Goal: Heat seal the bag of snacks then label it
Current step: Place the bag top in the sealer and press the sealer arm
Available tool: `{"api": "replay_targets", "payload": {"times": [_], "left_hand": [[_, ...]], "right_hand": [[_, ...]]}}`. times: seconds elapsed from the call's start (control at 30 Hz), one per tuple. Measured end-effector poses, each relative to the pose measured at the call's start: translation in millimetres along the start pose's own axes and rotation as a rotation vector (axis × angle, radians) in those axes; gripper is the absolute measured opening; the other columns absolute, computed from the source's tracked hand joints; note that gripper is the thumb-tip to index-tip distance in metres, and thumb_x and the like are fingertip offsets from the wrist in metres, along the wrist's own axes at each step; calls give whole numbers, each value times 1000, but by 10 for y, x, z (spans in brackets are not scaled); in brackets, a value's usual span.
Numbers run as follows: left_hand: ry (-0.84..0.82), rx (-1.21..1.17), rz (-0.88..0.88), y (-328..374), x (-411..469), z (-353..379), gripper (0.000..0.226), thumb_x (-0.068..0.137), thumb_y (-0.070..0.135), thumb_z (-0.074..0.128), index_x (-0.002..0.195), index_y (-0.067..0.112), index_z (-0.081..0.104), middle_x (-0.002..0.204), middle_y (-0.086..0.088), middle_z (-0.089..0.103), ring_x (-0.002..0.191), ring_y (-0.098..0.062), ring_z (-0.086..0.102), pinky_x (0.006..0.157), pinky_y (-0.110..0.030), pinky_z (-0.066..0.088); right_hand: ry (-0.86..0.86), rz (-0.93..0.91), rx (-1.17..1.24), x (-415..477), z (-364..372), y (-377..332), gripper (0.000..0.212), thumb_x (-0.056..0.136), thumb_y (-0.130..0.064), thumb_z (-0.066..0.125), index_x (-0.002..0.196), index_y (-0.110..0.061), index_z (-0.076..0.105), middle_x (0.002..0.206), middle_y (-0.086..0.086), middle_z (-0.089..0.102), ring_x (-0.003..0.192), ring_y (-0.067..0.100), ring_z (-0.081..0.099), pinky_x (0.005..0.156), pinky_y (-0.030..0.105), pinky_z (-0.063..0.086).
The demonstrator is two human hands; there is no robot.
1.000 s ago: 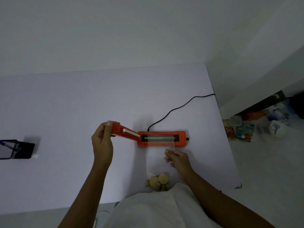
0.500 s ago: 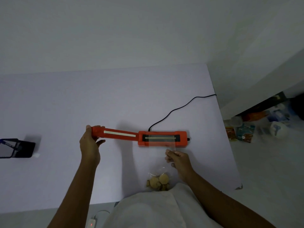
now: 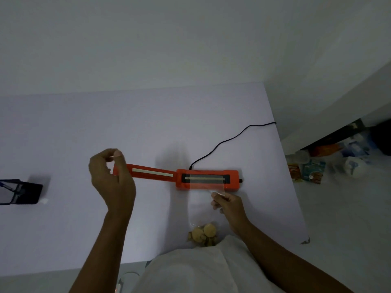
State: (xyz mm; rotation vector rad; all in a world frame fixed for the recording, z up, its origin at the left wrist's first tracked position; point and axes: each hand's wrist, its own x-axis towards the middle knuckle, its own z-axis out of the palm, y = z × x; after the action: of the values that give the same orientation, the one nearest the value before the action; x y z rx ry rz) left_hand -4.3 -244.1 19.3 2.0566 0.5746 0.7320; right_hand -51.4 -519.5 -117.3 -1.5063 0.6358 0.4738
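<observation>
An orange heat sealer (image 3: 208, 179) lies on the white table (image 3: 84, 127), its lid (image 3: 152, 172) swung flat open to the left. A clear bag (image 3: 206, 199) with round biscuits (image 3: 204, 234) at its bottom has its open top laid across the sealer's heating strip. My right hand (image 3: 227, 205) pinches the bag's right edge just below the sealer. My left hand (image 3: 112, 178) hovers over the lid's far end with curled fingers, thumb tip meeting forefinger above it. Whether it holds the lid is unclear.
A black power cable (image 3: 228, 140) runs from the sealer to the table's right edge. A dark object (image 3: 21, 192) stands at the far left. Packets and containers (image 3: 313, 171) lie on the floor to the right. My white shirt (image 3: 190, 271) covers the near edge.
The lid went from raised to lying flat open on the left. My left hand followed it down, then lifted its fingers off the end. The right hand and bag stayed put.
</observation>
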Motion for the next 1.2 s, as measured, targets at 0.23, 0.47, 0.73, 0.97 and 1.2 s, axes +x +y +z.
{"api": "replay_targets", "payload": {"times": [0.23,0.47,0.73,0.97,1.2], "left_hand": [[-486,-103,70,367,-279,240,16,98,16,53,88,11,63,77,-1,65,70,-10,60,60,-18,45],[-1051,281,-443,-279,-756,699,50,95,51,48,81,6,63,78,-12,63,71,-20,57,70,-31,46],[-941,-85,-789,-334,-1031,997,28,92,32,62,93,7,72,86,-10,71,79,-20,67,54,-16,47],[-846,-78,-750,-358,-1105,1100,22,93,27,61,87,7,69,72,-1,68,62,-10,69,56,-25,57],[-820,-54,-758,-452,-1082,1148,31,92,21,63,67,4,65,67,-13,65,69,-34,70,66,-45,62]], "right_hand": [[-26,-32,14,25,-27,-12,17,87,-19,71,88,-2,72,80,13,75,67,18,65,66,32,49],[-39,-14,62,42,-34,-13,15,86,-19,72,88,-4,73,81,12,75,71,18,64,68,32,47],[85,-140,-198,127,-131,-46,30,97,-26,58,82,-6,74,74,5,73,62,6,67,63,20,53],[311,-524,-593,288,-371,-250,23,82,-3,70,103,-13,65,100,6,60,93,15,54,80,27,46],[33,-407,-812,524,-398,-171,85,80,-24,79,150,-19,32,157,4,29,145,23,22,116,43,30]]}}
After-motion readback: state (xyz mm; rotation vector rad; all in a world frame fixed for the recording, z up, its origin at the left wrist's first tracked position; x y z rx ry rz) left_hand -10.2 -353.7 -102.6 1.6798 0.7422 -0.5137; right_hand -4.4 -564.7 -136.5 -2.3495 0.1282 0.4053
